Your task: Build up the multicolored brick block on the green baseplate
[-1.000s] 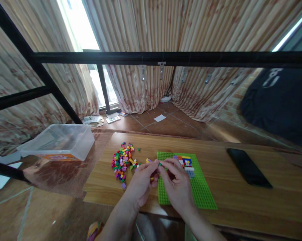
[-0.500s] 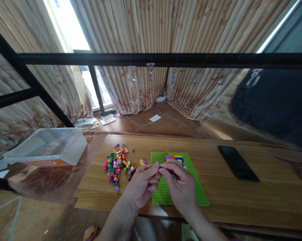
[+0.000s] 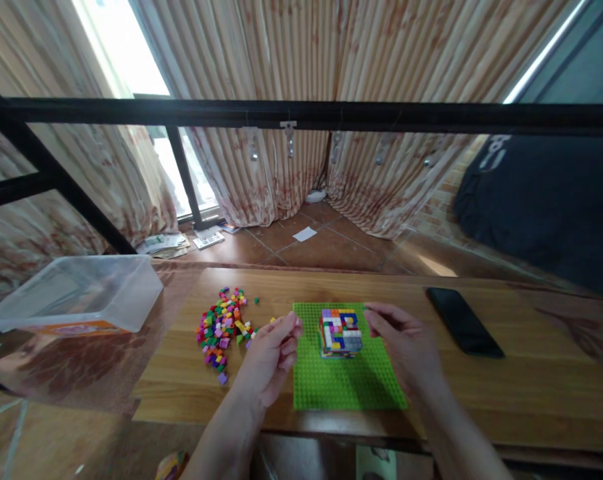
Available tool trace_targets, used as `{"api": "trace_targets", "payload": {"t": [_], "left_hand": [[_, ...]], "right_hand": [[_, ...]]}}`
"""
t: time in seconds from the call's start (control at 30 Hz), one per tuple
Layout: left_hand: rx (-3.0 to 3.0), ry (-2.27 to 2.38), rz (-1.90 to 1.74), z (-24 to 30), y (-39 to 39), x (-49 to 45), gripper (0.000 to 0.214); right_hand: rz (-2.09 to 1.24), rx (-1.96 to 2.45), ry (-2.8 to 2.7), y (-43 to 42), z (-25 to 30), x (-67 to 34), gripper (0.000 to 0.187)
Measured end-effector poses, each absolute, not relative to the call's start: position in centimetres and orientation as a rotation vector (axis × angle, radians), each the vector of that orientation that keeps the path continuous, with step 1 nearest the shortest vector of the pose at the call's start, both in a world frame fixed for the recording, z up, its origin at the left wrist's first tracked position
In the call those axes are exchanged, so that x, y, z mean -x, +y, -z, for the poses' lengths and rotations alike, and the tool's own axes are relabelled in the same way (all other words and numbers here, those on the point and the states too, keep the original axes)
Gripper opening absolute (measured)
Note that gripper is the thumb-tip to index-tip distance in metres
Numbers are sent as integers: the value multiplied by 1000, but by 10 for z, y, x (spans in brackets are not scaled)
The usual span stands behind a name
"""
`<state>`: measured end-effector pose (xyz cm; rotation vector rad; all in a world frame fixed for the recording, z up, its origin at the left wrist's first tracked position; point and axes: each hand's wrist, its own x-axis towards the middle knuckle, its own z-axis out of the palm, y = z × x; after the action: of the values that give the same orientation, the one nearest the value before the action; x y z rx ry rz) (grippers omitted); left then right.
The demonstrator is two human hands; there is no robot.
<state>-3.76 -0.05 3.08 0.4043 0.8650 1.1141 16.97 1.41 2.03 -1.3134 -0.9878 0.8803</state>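
A block of stacked multicoloured toy bricks stands on a green studded baseplate. On its right, my right hand pinches a small dark green toy brick between thumb and forefinger, above the plate's far right part. My left hand is over the plate's left edge, thumb and fingers pressed together; whether anything is between them I cannot make out. Left of that hand lies a pile of small loose bricks, some of it partly covered by the hand.
A black phone lies on the wooden table at the right. Beyond the table's left end is a clear plastic bin. A black metal bar crosses in front of the curtains.
My hands have parted from above the baseplate, the left going left and the right going right with the green brick. The stacked block now shows fully. The view has shifted slightly.
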Motion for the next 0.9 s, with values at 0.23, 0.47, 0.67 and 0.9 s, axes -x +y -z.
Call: {"api": "trace_targets", "payload": {"t": [0.23,0.47,0.67,0.9], "left_hand": [[-433,947,-1104,-26,0,28,41],[-443,948,-1098,-25,0,25,37],[-440,970,-1120,-25,0,27,37],[-443,980,-1126,-24,0,28,35]], "right_hand": [[-749,1446,-1338,11,-5,-171,23],[-675,1527,-1458,10,-5,-166,19],[-628,1574,-1474,11,-7,-163,19],[-590,1618,-1499,10,-8,-165,22]]}}
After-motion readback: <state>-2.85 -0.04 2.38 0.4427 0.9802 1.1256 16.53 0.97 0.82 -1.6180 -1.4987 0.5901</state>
